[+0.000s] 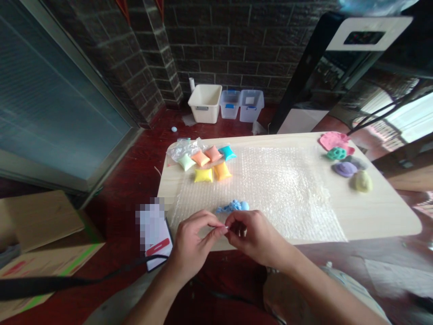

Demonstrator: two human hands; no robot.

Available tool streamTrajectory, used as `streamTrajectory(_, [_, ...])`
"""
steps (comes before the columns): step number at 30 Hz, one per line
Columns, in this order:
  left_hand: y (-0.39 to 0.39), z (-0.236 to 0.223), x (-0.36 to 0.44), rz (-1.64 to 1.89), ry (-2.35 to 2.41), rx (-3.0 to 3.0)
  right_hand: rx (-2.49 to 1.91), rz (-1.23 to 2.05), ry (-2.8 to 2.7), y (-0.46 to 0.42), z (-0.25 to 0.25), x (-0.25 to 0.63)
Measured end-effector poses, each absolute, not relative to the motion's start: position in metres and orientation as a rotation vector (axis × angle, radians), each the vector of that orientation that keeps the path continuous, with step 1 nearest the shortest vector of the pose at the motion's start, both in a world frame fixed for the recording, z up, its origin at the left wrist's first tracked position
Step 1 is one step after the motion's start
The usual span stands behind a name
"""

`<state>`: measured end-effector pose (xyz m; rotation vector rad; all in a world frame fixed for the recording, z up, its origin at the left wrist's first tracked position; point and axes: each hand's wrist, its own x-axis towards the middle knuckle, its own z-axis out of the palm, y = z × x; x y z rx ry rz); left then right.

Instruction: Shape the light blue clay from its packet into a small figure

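My left hand [199, 237] and my right hand [252, 234] meet at the table's front edge, thumbs and forefingers pinched together. Between the fingertips is a tiny pale bit, too small to name. Just beyond them, blue modelling clay [235, 206] lies on the bubble wrap [277, 189], partly lumpy, with a round ball at its right end. Farther back on the left are small packets of clay: a yellow packet [203, 175], an orange-yellow packet [222, 171], a pale green packet [186, 162], a peach packet [200, 158], a coral packet [213, 154] and a turquoise packet [227, 152].
On the table's right stand pink clay [333, 141], a green piece [336, 153], a purple piece [345, 169] and a yellow piece [363, 181]. Clear plastic bags [185, 149] lie back left. A cardboard box [43, 239] sits at left; a white bin [205, 104] is behind the table.
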<state>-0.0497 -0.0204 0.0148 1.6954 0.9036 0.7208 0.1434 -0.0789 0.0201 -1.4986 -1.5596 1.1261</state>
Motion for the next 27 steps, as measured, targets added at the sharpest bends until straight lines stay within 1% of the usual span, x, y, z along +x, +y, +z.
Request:
streamTrajectory(3, [-0.019,0.013,-0.05,0.776,0.935,1.56,-1.494,1.009,-1.622,-0.079,0.024,0.144])
streamTrajectory(5, [-0.02,0.012,-0.049,0.782,0.958,1.39,-1.446,1.002,-1.631,-0.079,0.028,0.145])
streamTrajectory(10, [-0.028,0.01,-0.04,0.897,0.988,0.884,-1.247,1.317,-1.301,-0.081,0.03,0.143])
streamTrajectory(12, [-0.03,0.009,-0.037,0.911,0.986,0.758,-1.22,1.363,-1.188,-0.082,0.027,0.14])
streamTrajectory(14, [-0.03,0.01,-0.038,0.913,1.001,0.796,-1.24,1.348,-1.162,-0.082,0.024,0.136])
streamTrajectory(18, [-0.029,0.016,-0.043,0.843,1.051,1.16,-1.27,1.349,-1.131,-0.081,0.02,0.132])
streamTrajectory(21, [-0.031,0.023,-0.044,0.836,1.062,1.314,-1.333,1.313,-1.159,-0.082,0.016,0.132])
streamTrajectory(25, [-0.032,0.025,-0.042,0.865,1.034,1.362,-1.401,1.186,-1.149,-0.083,0.013,0.131])
streamTrajectory(27, [-0.031,0.024,-0.042,0.851,1.009,1.297,-1.335,1.214,-1.061,-0.083,0.015,0.131])
